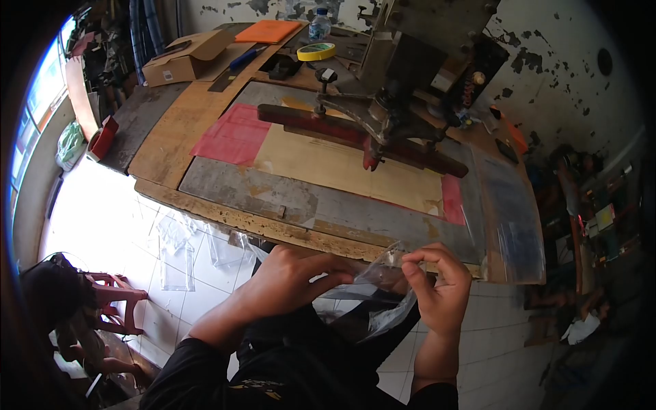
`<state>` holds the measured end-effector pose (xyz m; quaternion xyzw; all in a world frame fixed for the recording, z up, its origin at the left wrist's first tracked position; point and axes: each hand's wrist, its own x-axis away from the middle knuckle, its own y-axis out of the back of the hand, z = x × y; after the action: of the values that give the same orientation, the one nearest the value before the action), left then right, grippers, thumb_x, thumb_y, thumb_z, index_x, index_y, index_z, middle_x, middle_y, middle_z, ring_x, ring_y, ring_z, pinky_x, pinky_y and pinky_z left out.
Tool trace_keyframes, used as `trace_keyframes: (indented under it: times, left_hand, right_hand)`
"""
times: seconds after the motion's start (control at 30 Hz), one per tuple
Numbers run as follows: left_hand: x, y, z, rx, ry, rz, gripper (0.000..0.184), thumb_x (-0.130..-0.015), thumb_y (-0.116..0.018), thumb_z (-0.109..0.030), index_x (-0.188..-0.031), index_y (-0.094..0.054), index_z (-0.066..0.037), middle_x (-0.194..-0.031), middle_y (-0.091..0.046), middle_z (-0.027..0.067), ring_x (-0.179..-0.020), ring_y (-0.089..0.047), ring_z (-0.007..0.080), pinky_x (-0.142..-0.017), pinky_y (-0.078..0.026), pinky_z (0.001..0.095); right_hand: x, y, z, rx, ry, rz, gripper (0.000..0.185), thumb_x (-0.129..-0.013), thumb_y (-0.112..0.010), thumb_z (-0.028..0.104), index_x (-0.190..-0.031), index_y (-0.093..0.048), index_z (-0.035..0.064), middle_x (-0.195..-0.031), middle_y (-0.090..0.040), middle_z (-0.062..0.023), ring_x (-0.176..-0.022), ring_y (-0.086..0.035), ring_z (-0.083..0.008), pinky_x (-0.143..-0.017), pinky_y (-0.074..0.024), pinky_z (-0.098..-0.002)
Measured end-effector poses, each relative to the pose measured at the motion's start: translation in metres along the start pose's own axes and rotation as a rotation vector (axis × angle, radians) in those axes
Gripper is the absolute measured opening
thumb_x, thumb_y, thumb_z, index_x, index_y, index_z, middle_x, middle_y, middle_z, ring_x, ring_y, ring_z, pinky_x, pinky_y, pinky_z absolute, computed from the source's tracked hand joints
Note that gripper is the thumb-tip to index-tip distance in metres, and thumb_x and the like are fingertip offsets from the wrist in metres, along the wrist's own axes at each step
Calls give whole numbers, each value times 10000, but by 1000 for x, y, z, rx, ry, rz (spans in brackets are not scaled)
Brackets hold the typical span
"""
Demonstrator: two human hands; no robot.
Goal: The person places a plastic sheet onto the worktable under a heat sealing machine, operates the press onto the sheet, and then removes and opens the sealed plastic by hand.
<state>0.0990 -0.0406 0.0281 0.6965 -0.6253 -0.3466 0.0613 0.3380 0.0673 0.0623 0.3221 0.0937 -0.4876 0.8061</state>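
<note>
The left hand (290, 277) and right hand (441, 287) both pinch clear plastic (384, 277) with closed fingertips, near the bench (158, 158).

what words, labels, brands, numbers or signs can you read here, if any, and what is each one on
None reads clearly.
Cardboard box: small label, too small to read.
Yellow tape roll: printed marking, too small to read.
Machine: light lettering on its dark side, too blurred to read.
Black shirt: chest print, too blurred to read.
</note>
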Motion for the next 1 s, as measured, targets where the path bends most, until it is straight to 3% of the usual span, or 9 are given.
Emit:
trace_keyframes:
  times: [0.17, 0.27, 0.37, 0.57, 0.73, 0.83, 0.93, 1.0]
  left_hand:
    - [-1, -3, -5, -35, 73, 19, 103, -967, -777, -201, -1000, -781, -103, -893, -802, 55, -774, -769, 282, -720, -595, 397]
    - [5, -6, 13, -81, -2, 28, 114, -967, -777, -203, -996, -774, -93, -913, -804, 61, -787, -770, 285, -725, -595, 397]
    - [10, -7, 19, -69, 25, 142, 125, -954, -789, -202, -985, -769, -83, -915, -801, 69, -808, -770, 287, -740, -595, 401]
    - [11, -9, 19, 29, 70, 38, 100, -931, -801, -195, -952, -759, -107, -858, -778, 80, -805, -764, 290, -696, -591, 408]
    - [7, -5, 21, -220, -42, -65, 167, -920, -824, -259, -948, -741, -117, -826, -765, 49, -755, -756, 255, -653, -581, 374]
    - [0, 7, 16, -295, -171, -89, 167, -917, -818, -257, -936, -726, -118, -824, -750, 35, -721, -741, 247, -641, -576, 370]
    - [-9, 19, 12, -332, -266, -19, 201, -851, -877, -235, -899, -720, -118, -763, -720, 26, -681, -736, 229, -611, -567, 379]
    - [-13, 26, 16, -341, -300, 16, 190, -883, -840, -241, -935, -706, -116, -803, -723, 26, -693, -736, 228, -616, -569, 373]
  right_hand:
    - [0, 1, -8, -77, -14, -91, 78, -934, -784, 12, -971, -723, -21, -920, -731, -73, -844, -677, -144, -798, -513, -270]
    - [-2, 6, -10, -63, -24, -135, 76, -943, -770, 15, -970, -710, -23, -922, -713, -65, -856, -662, -135, -812, -505, -265]
    - [-3, 9, -12, -76, -36, -126, 70, -943, -763, 6, -976, -710, -26, -925, -704, -65, -866, -656, -137, -824, -502, -264]
    - [-3, 15, -12, -93, -112, -79, 76, -951, -764, 15, -997, -720, -28, -943, -714, -66, -888, -662, -140, -850, -499, -258]
    - [-1, 21, -19, -141, -164, -80, 93, -984, -761, 60, -998, -714, -18, -953, -726, -72, -934, -679, -150, -887, -509, -282]
    - [-2, 24, -34, -214, -95, 7, 105, -1031, -711, 82, -1049, -644, 4, -952, -733, -79, -1050, -721, -184, -917, -521, -326]
    - [-13, 32, -49, -97, 218, 202, 112, -1071, -645, 91, -1089, -551, 34, -962, -739, -84, -1183, -724, -226, -946, -527, -365]
    - [-15, 34, -57, -100, 303, 281, 107, -1097, -599, 108, -1102, -514, 43, -937, -743, -90, -1158, -745, -233, -929, -536, -342]
